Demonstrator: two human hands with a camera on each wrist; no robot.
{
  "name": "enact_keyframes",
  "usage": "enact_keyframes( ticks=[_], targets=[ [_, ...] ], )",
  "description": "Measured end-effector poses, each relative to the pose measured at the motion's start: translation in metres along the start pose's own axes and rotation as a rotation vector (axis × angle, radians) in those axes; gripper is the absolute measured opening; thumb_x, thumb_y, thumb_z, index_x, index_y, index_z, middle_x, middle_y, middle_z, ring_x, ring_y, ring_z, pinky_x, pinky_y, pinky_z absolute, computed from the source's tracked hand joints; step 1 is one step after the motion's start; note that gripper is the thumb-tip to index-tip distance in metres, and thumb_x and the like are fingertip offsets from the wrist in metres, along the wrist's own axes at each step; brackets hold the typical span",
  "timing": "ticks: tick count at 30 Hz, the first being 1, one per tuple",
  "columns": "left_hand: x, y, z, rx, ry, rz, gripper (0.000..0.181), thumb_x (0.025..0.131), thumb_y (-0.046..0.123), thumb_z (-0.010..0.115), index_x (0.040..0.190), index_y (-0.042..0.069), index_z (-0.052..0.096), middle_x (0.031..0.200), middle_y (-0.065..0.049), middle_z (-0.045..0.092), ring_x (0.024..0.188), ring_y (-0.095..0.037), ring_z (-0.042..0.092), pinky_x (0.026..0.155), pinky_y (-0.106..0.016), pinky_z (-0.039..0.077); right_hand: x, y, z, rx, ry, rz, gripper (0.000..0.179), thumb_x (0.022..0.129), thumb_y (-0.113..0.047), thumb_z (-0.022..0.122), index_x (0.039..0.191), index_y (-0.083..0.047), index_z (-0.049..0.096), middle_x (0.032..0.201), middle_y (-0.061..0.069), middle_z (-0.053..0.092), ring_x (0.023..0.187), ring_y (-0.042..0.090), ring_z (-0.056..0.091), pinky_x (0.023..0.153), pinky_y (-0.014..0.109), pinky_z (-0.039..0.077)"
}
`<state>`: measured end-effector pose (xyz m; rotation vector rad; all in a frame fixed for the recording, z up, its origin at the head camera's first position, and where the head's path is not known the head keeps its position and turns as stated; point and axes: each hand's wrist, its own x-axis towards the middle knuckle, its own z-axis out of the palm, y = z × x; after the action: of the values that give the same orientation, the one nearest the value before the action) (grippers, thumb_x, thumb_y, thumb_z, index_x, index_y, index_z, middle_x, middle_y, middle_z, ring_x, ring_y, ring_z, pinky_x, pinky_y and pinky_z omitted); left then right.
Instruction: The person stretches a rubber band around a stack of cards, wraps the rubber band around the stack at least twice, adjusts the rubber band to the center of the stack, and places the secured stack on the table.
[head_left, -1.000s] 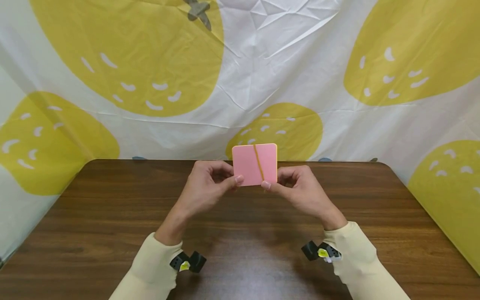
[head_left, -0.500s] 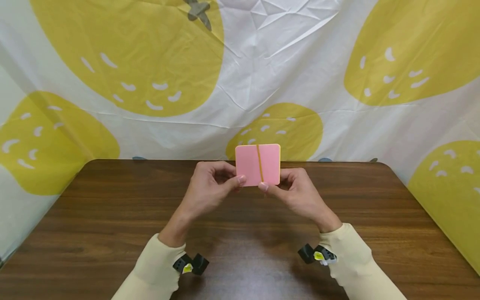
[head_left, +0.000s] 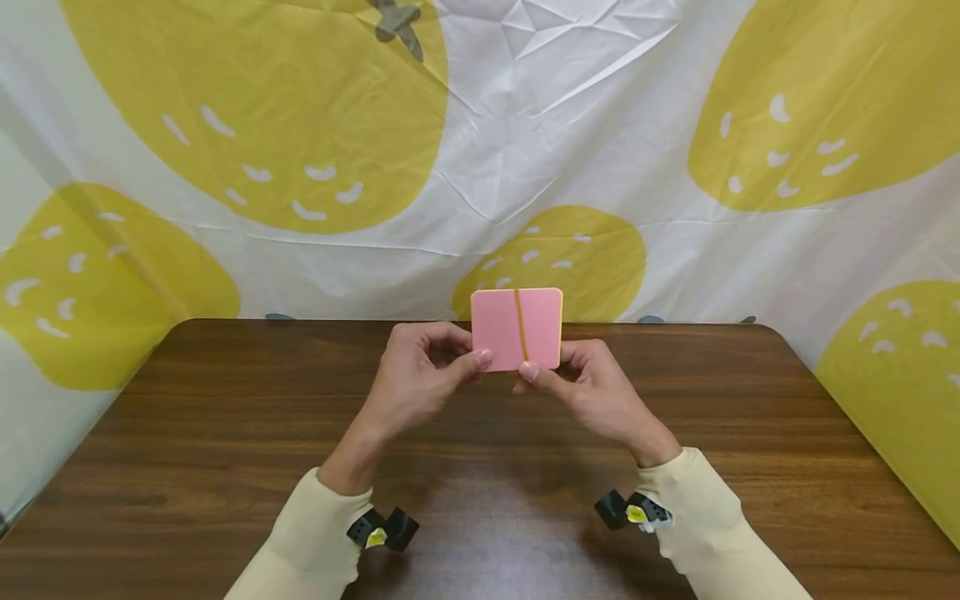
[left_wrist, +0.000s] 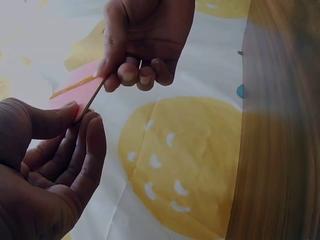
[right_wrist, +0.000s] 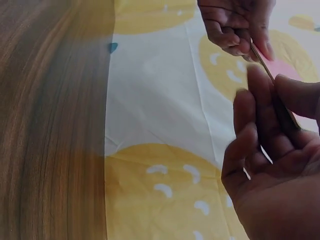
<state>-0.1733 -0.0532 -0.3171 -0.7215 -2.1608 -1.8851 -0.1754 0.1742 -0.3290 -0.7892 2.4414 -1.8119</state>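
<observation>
A thin pink card stack (head_left: 497, 321) with rounded corners and a yellowish edge is held upright in front of me, raised above the table. A tan rubber band (head_left: 520, 317) runs down its pink face, a little right of the middle in the head view. My left hand (head_left: 420, 379) pinches the lower left corner, thumb on the pink face. With its thumb at the band's lower end, my right hand (head_left: 600, 392) pinches the lower right part. In the left wrist view the pink card stack (left_wrist: 82, 95) shows nearly edge-on between both hands; its back is hidden.
Below the hands lies a dark brown wooden table (head_left: 480, 500) with rounded far corners. Behind it hangs a white cloth (head_left: 337, 275) printed with large yellow fruit. A small black camera sits on each wrist, over pale yellow sleeves (head_left: 300, 533).
Both hands and the card stack have shifted slightly to the right, and the card stands a bit straighter. Over the last half second the right hand's fingers have moved a little beneath the card.
</observation>
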Motion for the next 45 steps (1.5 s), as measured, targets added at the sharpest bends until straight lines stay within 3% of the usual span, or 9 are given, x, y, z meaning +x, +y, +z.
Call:
enact_keyframes(
  ticks=[5,12,18,23,27,31,38,42,45],
  targets=[
    [0.000,-0.001,0.002,0.009,0.000,0.005,0.007,0.085,-0.002,0.079,0.086,-0.007,0.074,0.072,-0.013,0.071,0.063,-0.029,0.066,0.057,-0.025,0.053,0.000,0.000,0.004,-0.029,0.044,0.003,0.008,0.092,-0.002,0.073,0.092,0.006,0.074,0.073,0.017,0.068,0.064,0.017,0.065,0.059,0.025,0.049],
    [0.000,-0.001,0.003,0.015,0.005,0.002,0.006,0.085,-0.002,0.079,0.086,-0.006,0.074,0.072,-0.012,0.070,0.063,-0.030,0.066,0.057,-0.025,0.052,0.000,-0.001,0.005,-0.010,0.006,-0.001,0.010,0.095,-0.003,0.070,0.095,0.007,0.074,0.073,0.009,0.071,0.072,0.016,0.068,0.067,0.027,0.052],
    [-0.001,-0.001,0.004,0.022,-0.008,0.005,0.005,0.085,-0.002,0.079,0.085,-0.005,0.074,0.073,-0.011,0.071,0.062,-0.021,0.065,0.057,-0.025,0.052,0.000,0.000,0.006,-0.007,0.030,-0.005,0.009,0.091,-0.003,0.074,0.097,0.004,0.073,0.076,0.014,0.070,0.068,0.024,0.067,0.063,0.027,0.051],
    [-0.001,0.002,0.003,0.010,-0.020,-0.017,0.006,0.086,-0.001,0.078,0.085,-0.005,0.074,0.072,-0.012,0.070,0.063,-0.029,0.065,0.058,-0.027,0.054,0.000,-0.001,0.006,-0.017,0.011,0.008,0.008,0.092,-0.004,0.074,0.097,0.003,0.074,0.077,0.013,0.071,0.072,0.030,0.068,0.066,0.027,0.051],
    [-0.001,0.003,0.001,-0.009,-0.043,-0.055,0.007,0.087,-0.001,0.077,0.087,-0.007,0.073,0.073,-0.014,0.070,0.064,-0.029,0.066,0.060,-0.029,0.056,0.000,-0.003,0.002,-0.053,0.013,0.032,0.010,0.089,-0.010,0.079,0.093,-0.002,0.076,0.079,0.010,0.072,0.072,0.022,0.067,0.066,0.027,0.051],
    [0.000,0.003,-0.002,-0.008,-0.067,-0.091,0.008,0.088,-0.001,0.075,0.089,-0.008,0.072,0.072,-0.012,0.069,0.063,-0.019,0.065,0.062,-0.030,0.058,0.000,-0.004,-0.005,-0.203,0.076,-0.027,0.030,0.079,-0.020,0.090,0.103,-0.012,0.074,0.084,0.001,0.071,0.072,0.016,0.064,0.065,0.030,0.051],
    [0.002,-0.001,-0.004,0.038,-0.094,-0.148,0.008,0.088,-0.002,0.076,0.090,-0.009,0.072,0.075,-0.012,0.071,0.066,-0.027,0.069,0.063,-0.033,0.060,0.001,-0.003,-0.012,-0.554,0.174,-0.308,0.116,0.057,-0.017,0.102,0.154,-0.014,0.038,0.097,0.001,0.063,0.082,0.016,0.062,0.072,0.034,0.052],
    [0.002,-0.003,-0.003,0.103,-0.113,-0.124,0.012,0.088,-0.002,0.076,0.098,-0.008,0.072,0.076,-0.012,0.072,0.064,-0.021,0.069,0.061,-0.031,0.058,0.000,-0.003,-0.012,-0.674,0.161,-0.375,0.112,0.059,-0.011,0.100,0.153,-0.008,0.040,0.106,0.007,0.064,0.086,0.020,0.061,0.079,0.036,0.052],
    [0.001,-0.002,-0.002,0.231,-0.113,-0.045,0.038,0.086,0.003,0.080,0.120,-0.004,0.066,0.077,-0.007,0.073,0.062,-0.012,0.067,0.061,-0.028,0.057,0.000,-0.001,-0.011,-0.727,0.167,-0.384,0.102,0.061,-0.007,0.098,0.148,-0.003,0.046,0.113,0.010,0.064,0.090,0.022,0.059,0.081,0.039,0.052]
  ],
)
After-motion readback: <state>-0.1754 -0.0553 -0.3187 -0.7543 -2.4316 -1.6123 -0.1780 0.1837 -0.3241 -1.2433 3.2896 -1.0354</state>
